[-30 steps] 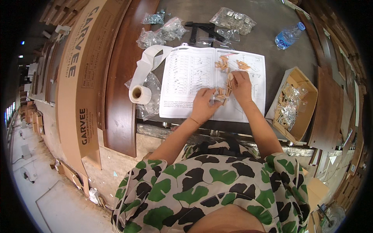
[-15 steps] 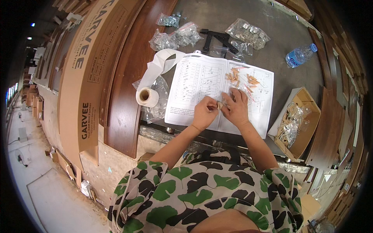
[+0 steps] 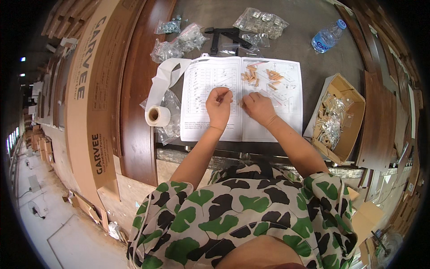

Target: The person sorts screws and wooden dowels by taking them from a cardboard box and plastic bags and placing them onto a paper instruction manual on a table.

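Note:
My left hand (image 3: 218,107) is closed above the left page of an open instruction booklet (image 3: 197,121), thumb and fingertips pinched together. Whatever it may hold is too small to name. Just right of the fold, my right hand (image 3: 260,107) is closed too, its fingers curled at the page and hiding what they grip. On the right page lie two small piles of wooden dowels, one on the left (image 3: 250,75) and one on the right (image 3: 274,77). A clear plastic bag (image 3: 274,99) lies beside my right hand.
Left of the booklet stand a white paper roll (image 3: 157,116) and a long cardboard box (image 3: 89,89). Behind it are bags of hardware (image 3: 264,22) and black brackets (image 3: 224,33). A water bottle (image 3: 327,38) and an open carton of metal parts (image 3: 338,85) are at right.
My hands have moved apart, the left lifting leftward and the right curling its spread fingers. The whole view has shifted, so the table things appear farther left and higher.

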`<state>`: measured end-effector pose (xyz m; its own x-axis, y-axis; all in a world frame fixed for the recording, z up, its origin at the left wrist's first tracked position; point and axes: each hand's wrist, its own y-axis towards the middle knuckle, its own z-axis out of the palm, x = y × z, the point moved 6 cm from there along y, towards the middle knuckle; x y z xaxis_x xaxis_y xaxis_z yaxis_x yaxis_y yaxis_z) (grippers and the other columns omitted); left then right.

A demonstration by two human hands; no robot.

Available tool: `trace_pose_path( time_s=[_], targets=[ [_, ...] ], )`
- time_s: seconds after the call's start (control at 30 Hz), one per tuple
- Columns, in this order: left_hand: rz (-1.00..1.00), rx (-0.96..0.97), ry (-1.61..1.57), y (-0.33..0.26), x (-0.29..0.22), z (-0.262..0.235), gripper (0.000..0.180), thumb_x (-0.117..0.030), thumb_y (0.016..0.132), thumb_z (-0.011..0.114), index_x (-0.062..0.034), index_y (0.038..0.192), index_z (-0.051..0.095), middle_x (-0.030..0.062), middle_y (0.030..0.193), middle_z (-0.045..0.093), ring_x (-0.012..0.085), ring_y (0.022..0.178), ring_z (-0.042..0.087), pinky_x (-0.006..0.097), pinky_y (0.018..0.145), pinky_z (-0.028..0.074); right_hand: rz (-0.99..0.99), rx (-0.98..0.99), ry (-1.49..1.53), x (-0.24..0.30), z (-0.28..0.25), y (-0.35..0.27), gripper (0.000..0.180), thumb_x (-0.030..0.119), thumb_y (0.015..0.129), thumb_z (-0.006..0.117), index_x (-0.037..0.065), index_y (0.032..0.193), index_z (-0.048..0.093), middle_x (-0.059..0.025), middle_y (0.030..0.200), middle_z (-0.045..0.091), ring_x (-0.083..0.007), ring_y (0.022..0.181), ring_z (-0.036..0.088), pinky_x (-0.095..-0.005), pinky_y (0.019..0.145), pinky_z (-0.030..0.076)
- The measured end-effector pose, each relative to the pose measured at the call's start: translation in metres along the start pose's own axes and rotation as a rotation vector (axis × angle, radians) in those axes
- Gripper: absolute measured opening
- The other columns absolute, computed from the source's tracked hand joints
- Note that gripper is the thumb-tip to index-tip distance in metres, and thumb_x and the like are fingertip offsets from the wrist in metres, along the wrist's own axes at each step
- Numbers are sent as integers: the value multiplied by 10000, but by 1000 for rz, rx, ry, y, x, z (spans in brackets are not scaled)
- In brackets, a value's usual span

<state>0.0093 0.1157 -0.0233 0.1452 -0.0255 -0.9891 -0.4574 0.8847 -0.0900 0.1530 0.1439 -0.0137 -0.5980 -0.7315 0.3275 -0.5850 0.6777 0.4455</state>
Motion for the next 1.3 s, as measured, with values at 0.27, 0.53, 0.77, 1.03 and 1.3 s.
trace_pose_path(
  time_s=[0.27, 0.53, 0.77, 1.03, 1.3],
  targets=[
    [301, 74, 289, -17, -11, 35, 181, 6, 792, 621, -22, 970, 611, 63, 929, 616, 119, 771, 578, 234, 687, 477, 973, -133, 1247, -77, -2, -10, 143, 183, 880, 553, 53, 819, 547, 14, 702, 534, -111, 528, 478, -226, 410, 344],
    [529, 376, 800, -38, -32, 87, 732, -272, 617, 786, -25, 1224, 459, 160, 1177, 490, 327, 1134, 422, 428, 938, 330, 1088, -535, 2257, -104, -47, -25, 209, 282, 908, 545, 84, 843, 557, -17, 749, 541, -88, 544, 451, -192, 368, 312],
    [546, 471, 996, -36, -17, 101, 1078, -480, 494, 813, 6, 1323, 327, 176, 1264, 432, 342, 1203, 357, 461, 990, 249, 1273, -285, 1871, -83, -47, -49, 201, 269, 910, 546, 80, 844, 557, 4, 643, 506, -74, 436, 376, -189, 347, 267],
    [519, 520, 1101, -37, -22, 116, 1088, -492, 462, 823, 35, 1291, 356, 159, 1225, 465, 317, 1147, 391, 449, 931, 283, 985, 32, 466, -83, -58, -48, 255, 217, 801, 596, -14, 887, 662, -126, 689, 634, -202, 589, 587, -314, 567, 468],
    [591, 468, 1020, -39, -9, 113, 1095, -473, 481, 824, 40, 1314, 332, 165, 1226, 461, 314, 1177, 369, 457, 958, 261, 969, 214, 459, -88, -49, -39, 253, 212, 762, 621, -5, 880, 674, -175, 728, 652, -270, 672, 643, -345, 643, 495]
  ],
)
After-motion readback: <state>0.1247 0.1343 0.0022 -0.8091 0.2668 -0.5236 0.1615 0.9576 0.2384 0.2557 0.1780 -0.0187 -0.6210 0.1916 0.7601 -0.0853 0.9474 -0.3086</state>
